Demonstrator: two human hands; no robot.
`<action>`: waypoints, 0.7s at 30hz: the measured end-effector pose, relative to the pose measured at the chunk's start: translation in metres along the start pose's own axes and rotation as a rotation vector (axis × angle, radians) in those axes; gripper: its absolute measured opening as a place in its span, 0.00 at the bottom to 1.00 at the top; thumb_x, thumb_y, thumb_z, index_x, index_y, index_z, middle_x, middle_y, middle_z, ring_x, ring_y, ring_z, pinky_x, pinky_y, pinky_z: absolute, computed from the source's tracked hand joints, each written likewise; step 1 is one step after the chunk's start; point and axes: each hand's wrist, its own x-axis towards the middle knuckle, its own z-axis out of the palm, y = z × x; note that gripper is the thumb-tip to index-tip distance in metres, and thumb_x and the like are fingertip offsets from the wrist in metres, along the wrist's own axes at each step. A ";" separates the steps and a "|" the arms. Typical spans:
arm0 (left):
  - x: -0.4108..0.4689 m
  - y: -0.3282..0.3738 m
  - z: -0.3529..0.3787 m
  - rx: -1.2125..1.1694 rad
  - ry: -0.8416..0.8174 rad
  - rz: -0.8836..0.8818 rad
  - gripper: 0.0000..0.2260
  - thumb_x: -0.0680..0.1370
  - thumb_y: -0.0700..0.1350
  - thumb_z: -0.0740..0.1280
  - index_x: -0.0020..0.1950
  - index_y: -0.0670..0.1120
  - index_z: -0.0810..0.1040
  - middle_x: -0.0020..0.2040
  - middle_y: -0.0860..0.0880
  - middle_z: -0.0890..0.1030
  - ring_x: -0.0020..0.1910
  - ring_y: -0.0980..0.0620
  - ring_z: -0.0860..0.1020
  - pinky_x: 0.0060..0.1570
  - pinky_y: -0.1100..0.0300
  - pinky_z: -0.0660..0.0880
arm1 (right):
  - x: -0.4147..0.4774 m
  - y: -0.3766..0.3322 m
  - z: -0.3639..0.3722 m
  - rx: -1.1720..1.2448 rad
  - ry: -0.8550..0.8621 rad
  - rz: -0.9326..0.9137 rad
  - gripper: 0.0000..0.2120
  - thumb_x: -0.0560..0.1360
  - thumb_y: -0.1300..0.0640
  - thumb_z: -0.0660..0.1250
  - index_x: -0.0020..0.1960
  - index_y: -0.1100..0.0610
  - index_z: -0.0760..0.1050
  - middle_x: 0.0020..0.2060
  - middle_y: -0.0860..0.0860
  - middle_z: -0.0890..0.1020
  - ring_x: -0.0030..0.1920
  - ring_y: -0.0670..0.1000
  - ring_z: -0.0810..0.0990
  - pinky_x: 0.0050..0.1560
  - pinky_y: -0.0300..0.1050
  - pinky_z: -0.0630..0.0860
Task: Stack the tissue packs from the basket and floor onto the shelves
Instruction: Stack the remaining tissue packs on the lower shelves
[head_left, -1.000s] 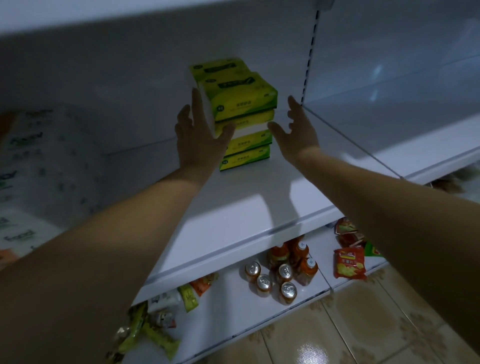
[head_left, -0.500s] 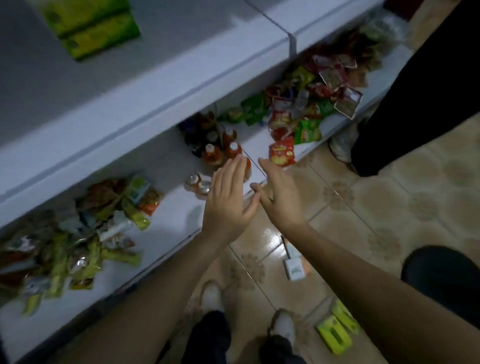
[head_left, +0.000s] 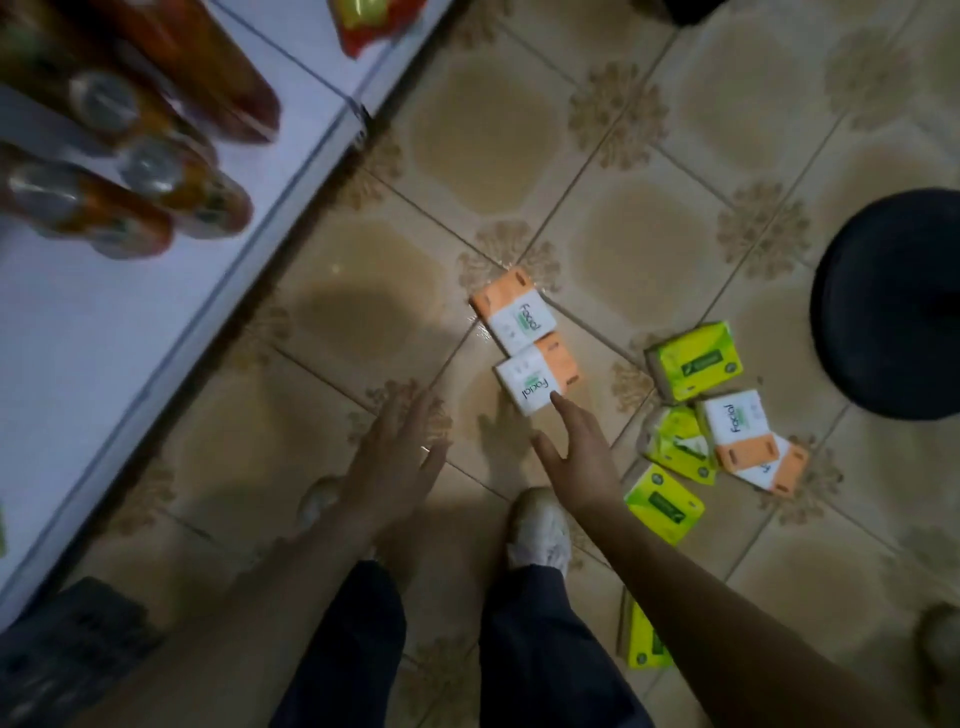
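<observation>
Reaching down with right hand (head_left: 574, 449), fingers spread wide and empty, fingertip just touching nearest orange-and-white tissue pack (head_left: 535, 382); left hand (head_left: 395, 457) hovering open alongside, likely readying a two-handed pickup.

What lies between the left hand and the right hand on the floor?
In the head view, only bare tiled floor lies between the left hand and right hand.
</observation>
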 end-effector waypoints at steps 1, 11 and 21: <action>0.019 -0.006 0.021 -0.027 -0.019 -0.008 0.34 0.74 0.62 0.51 0.77 0.49 0.50 0.77 0.45 0.50 0.75 0.46 0.53 0.71 0.52 0.58 | 0.018 0.018 0.010 -0.012 -0.016 0.015 0.26 0.76 0.54 0.65 0.72 0.58 0.62 0.67 0.58 0.68 0.68 0.55 0.67 0.66 0.42 0.61; 0.170 0.029 0.153 -0.809 -0.061 -0.338 0.38 0.79 0.44 0.63 0.76 0.47 0.36 0.75 0.44 0.58 0.71 0.45 0.64 0.66 0.55 0.63 | 0.160 0.107 0.052 0.162 -0.001 0.167 0.27 0.72 0.55 0.69 0.66 0.63 0.64 0.61 0.62 0.74 0.62 0.61 0.73 0.62 0.59 0.69; 0.044 0.061 0.062 -0.895 -0.002 -0.329 0.10 0.78 0.43 0.65 0.57 0.43 0.71 0.48 0.48 0.78 0.37 0.61 0.73 0.26 0.76 0.68 | 0.049 0.010 -0.010 0.407 0.095 0.115 0.27 0.66 0.62 0.62 0.65 0.63 0.68 0.60 0.61 0.73 0.60 0.57 0.73 0.61 0.53 0.71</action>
